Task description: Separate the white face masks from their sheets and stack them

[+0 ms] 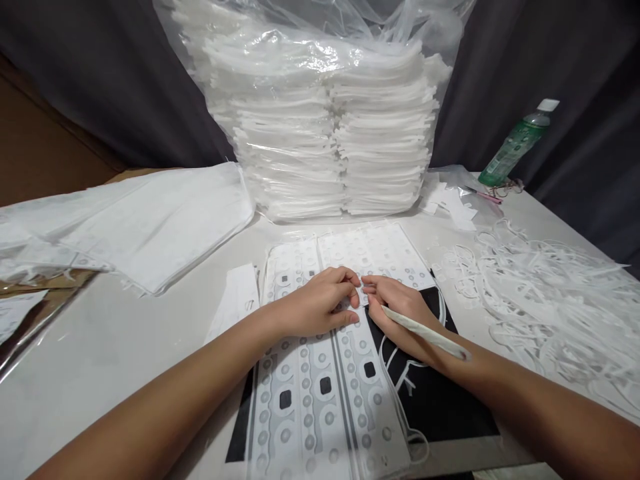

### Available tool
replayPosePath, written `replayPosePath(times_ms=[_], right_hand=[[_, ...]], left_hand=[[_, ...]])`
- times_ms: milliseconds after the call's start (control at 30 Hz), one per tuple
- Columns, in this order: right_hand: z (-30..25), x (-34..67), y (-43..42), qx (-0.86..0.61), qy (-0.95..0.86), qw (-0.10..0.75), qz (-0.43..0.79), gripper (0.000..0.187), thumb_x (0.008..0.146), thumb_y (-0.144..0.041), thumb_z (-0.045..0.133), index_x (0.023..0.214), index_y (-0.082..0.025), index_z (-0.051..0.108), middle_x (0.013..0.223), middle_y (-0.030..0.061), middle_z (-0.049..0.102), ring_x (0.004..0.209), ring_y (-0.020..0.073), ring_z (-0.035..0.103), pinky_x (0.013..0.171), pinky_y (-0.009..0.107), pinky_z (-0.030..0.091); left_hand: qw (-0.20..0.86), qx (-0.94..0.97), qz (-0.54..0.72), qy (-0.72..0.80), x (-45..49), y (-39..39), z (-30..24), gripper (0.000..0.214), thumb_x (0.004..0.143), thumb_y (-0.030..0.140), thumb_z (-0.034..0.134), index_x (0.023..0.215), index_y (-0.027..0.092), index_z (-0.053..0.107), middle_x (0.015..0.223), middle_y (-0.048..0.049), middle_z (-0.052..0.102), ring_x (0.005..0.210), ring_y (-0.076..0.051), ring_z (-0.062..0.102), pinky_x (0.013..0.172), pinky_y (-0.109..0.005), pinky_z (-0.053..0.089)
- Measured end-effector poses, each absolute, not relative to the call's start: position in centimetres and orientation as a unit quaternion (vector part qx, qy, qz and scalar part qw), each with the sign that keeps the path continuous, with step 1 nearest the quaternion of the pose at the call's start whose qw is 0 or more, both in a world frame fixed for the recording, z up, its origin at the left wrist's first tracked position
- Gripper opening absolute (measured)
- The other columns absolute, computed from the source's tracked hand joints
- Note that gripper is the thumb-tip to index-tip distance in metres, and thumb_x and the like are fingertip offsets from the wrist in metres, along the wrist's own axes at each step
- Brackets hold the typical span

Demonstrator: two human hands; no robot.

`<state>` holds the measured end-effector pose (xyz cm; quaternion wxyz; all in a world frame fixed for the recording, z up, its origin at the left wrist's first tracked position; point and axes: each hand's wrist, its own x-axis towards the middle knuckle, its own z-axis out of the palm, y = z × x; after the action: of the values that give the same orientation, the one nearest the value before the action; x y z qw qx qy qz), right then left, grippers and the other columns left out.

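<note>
Holding one white tool [426,331]: right hand [401,299]

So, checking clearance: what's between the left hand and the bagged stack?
In the head view: the far part of the printed sheeting, then table.

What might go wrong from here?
The left hand is close to the right hand, which holds a white tool; a slip could poke fingers or mark the patterned sheet. The right forearm lies near the loose white strips and might drag some along.
</note>
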<state>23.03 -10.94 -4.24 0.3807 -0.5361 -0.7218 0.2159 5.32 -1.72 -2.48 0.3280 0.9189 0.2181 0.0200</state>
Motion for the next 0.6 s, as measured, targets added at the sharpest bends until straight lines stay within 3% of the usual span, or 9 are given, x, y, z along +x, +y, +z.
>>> replayPosePath(times_ms=[133, 267, 433, 600], right_hand=[[-5.0, 23.4, -10.8, -0.547, -0.722, 0.383, 0.181, 0.017, 0.088, -0.014, 0.043, 0.09, -0.018, 0.06, 0.113, 0.0113, 0.066, 0.1, 0.0203, 0.066, 0.089, 0.036, 0.052], [-5.5, 23.5, -10.4, -0.566, -0.694, 0.4, 0.195, 0.014, 0.087, -0.016, 0.047, 0.085, -0.019, 0.06, 0.106, 0.0091, 0.07, 0.095, 0.0197, 0.068, 0.085, 0.034, 0.054], [-4.7, 23.4, -10.3, -0.585, -0.681, 0.386, 0.213, 0.02, 0.086, -0.017, 0.047, 0.067, -0.02, 0.053, 0.101, 0.0095, 0.071, 0.097, 0.0217, 0.067, 0.083, 0.035, 0.053], [-4.9, 23.3, -10.5, -0.588, -0.687, 0.374, 0.208, 0.019, 0.085, -0.018, 0.045, 0.068, -0.02, 0.052, 0.102, 0.0101, 0.07, 0.094, 0.022, 0.067, 0.081, 0.035, 0.052]], left_hand=[[0.346, 0.914, 0.007, 0.213, 5.3, -1.8, -2.0, 0.018, 0.083, 0.024, 0.061, 0.101, 0.022, 0.059, 0.118, -0.0076, 0.048, 0.112, -0.025, 0.045, 0.093, -0.039, 0.041], [0.321, 0.927, 0.024, 0.194, 5.1, -2.2, -1.5, 0.021, 0.085, 0.021, 0.059, 0.105, 0.023, 0.061, 0.116, -0.0069, 0.049, 0.108, -0.023, 0.048, 0.09, -0.036, 0.043], [0.197, 0.963, 0.033, 0.181, 6.0, -2.8, -1.8, 0.011, 0.086, 0.023, 0.06, 0.097, 0.019, 0.061, 0.102, -0.007, 0.053, 0.091, -0.021, 0.052, 0.083, -0.036, 0.043], [0.096, 0.979, -0.035, 0.177, 7.0, -4.0, -1.2, 0.01, 0.09, 0.02, 0.051, 0.095, 0.016, 0.058, 0.099, -0.0095, 0.056, 0.086, -0.022, 0.052, 0.08, -0.038, 0.042]])
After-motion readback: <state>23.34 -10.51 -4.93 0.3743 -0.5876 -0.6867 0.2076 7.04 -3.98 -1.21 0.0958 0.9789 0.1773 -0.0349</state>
